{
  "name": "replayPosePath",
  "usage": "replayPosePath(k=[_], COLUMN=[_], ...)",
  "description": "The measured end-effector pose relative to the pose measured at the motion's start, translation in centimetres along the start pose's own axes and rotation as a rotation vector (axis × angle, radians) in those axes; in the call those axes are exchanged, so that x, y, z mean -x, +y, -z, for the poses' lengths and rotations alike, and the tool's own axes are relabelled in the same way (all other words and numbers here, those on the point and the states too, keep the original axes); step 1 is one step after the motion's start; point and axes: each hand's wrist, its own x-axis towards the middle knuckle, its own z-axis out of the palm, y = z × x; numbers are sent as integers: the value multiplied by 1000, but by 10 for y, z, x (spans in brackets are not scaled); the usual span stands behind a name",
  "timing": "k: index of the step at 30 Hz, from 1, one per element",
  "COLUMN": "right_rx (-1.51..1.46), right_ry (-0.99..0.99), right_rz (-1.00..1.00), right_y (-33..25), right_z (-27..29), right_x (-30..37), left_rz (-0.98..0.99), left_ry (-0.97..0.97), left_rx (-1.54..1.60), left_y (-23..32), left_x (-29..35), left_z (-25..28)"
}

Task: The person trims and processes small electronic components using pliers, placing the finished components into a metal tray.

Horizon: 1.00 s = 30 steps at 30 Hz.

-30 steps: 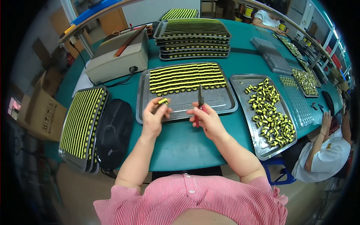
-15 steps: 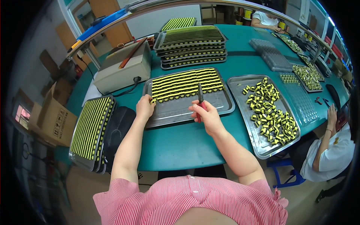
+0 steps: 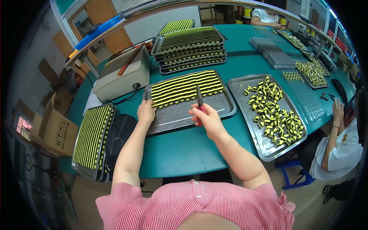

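Tool [image 3: 199, 100] upright in right hand [image 3: 209, 119] fingers, seemingly pinched.

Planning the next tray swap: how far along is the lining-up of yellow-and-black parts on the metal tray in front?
Done: about half of the middle metal tray holds neat rows of yellow-and-black parts. In hand: the left hand rests at the rows' near left end; the right hand holds a red-handled tool. Left: the tray's bare near half, and the loose parts in the right-hand tray.

- Two hands: left hand [image 3: 145, 113], right hand [image 3: 207, 119]
- One red-handled tool [image 3: 199, 103]
- One middle tray [image 3: 184, 111] before the person
- One tray of loose parts [image 3: 245, 126]
- One cardboard box [image 3: 53, 130]
- One beige machine [image 3: 119, 80]
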Motion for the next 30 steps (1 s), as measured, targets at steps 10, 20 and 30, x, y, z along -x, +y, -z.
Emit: replayPosePath(k=[10,20,30], right_rx=[12,30,696], right_ry=[9,53,332], right_rz=[3,32,434], right_y=[-1,4,25], right_z=[1,6,22], right_x=[1,-7,-23], left_rz=[0,-68,-316], left_ry=[5,111,76], left_rx=[-8,242,679], left_y=[3,44,112], left_x=[1,31,91], left_z=[-2,25,28])
